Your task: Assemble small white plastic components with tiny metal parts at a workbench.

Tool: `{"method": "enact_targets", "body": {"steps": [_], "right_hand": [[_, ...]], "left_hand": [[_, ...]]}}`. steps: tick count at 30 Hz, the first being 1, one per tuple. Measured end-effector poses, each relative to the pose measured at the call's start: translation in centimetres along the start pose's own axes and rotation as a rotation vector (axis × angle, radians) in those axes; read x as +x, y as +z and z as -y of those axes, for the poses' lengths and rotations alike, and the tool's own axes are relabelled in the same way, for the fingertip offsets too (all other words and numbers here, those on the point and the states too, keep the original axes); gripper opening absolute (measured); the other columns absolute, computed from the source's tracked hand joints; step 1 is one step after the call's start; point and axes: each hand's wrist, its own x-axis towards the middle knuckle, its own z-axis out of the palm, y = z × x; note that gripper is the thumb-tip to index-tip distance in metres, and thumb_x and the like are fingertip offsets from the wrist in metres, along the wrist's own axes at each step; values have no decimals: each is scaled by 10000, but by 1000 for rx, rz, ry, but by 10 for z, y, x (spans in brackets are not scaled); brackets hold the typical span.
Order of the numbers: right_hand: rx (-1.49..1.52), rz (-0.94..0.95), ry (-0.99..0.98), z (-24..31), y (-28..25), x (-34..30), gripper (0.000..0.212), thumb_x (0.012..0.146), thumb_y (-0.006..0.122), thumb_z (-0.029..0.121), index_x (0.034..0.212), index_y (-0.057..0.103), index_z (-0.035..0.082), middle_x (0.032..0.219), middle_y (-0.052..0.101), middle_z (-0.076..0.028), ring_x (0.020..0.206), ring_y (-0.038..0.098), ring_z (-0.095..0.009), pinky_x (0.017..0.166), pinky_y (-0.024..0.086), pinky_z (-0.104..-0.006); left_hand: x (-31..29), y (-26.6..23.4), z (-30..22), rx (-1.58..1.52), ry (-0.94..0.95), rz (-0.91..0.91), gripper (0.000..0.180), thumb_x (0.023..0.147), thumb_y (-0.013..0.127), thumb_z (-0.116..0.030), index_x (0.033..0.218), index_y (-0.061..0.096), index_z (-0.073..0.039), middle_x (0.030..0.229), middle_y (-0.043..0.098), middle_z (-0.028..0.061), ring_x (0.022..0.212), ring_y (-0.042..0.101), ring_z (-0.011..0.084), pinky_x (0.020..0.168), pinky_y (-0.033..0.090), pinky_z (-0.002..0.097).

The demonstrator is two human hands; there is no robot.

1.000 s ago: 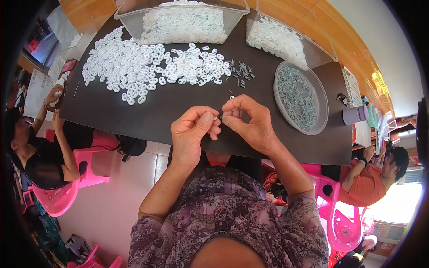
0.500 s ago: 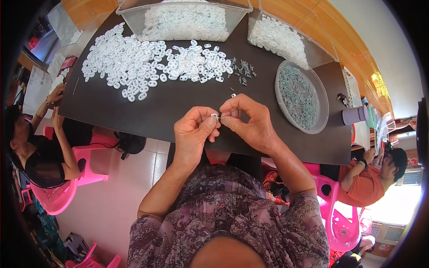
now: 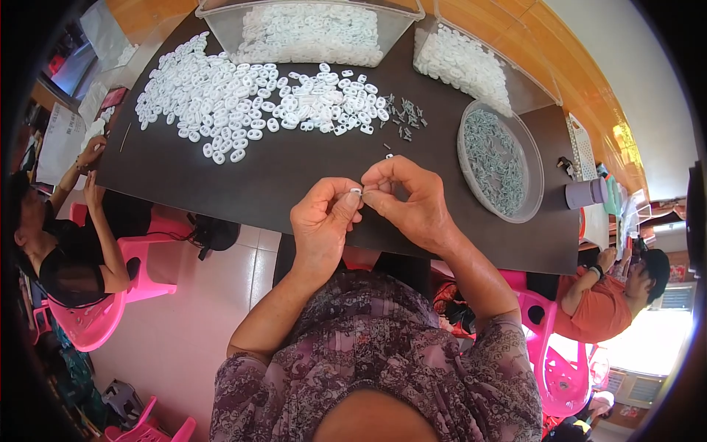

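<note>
Over the near edge of the dark table, my left hand point(image 3: 322, 225) pinches a small white oval plastic piece point(image 3: 356, 191) between thumb and forefinger. Fingertips of my right hand point(image 3: 414, 205) meet it from the right, closed on what looks like a small screw, mostly hidden by the fingers. Just beyond my hands lie a loose white piece point(image 3: 389, 156) and a single screw point(image 3: 388, 146). Farther back spread a large heap of two-holed white oval pieces point(image 3: 199, 96), a smaller heap point(image 3: 324, 103) and several loose grey screws point(image 3: 405, 116).
At the right stands a round clear tub point(image 3: 541, 173) of grey screws, with a lilac cup point(image 3: 585, 194) beyond it. Two clear bins point(image 3: 221, 37) point(image 3: 534, 92) of white pieces line the back. Other people sit on pink chairs at left point(image 3: 81, 276) and right point(image 3: 604, 302).
The white piece has tilted slightly in my left fingers, and the fingertips of both hands remain together. The whole view has shifted slightly.
</note>
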Motion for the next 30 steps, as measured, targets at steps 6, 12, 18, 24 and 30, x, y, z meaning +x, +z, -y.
{"method": "enact_targets", "body": {"steps": [6, 12, 18, 24, 30], "right_hand": [[83, -84, 25, -3, 13, 1, 117, 770, 664, 12, 874, 610, 6, 776, 592, 8, 698, 514, -41, 624, 432, -206], [239, -108, 58, 2, 19, 3, 113, 809, 648, 14, 913, 607, -2, 807, 607, 4, 698, 525, -43, 633, 442, -205], [232, -99, -8, -5, 17, 1, 108, 813, 642, -1, 918, 615, 3, 811, 603, 0, 710, 519, -38, 642, 429, -203], [57, -78, -97, -15, 16, 2, 73, 812, 629, -13, 881, 617, 8, 785, 571, 2, 709, 504, -41, 637, 411, -207], [-83, -123, -214, -17, 22, 4, 54, 808, 607, -26, 846, 600, 12, 739, 537, -15, 696, 504, -84, 625, 411, -230]], "left_hand": [[1, 2, 6, 29, 56, -71, 108, 887, 583, -66, 942, 603, 25, 780, 603, 47, 625, 535, 76, 539, 431, 192], [7, -1, 2, -132, 35, -109, 103, 882, 570, -34, 918, 608, 55, 771, 617, 76, 604, 551, 107, 526, 449, 217], [7, -3, 2, -142, 18, -106, 122, 883, 566, -30, 939, 607, 70, 783, 626, 91, 612, 563, 115, 534, 463, 225], [5, -2, 4, -139, 43, -91, 126, 884, 566, -33, 948, 602, 70, 786, 622, 85, 625, 564, 109, 549, 466, 222], [3, 0, 8, -126, 50, -108, 130, 890, 563, -40, 956, 597, 67, 782, 618, 79, 623, 560, 106, 553, 466, 223]]}}
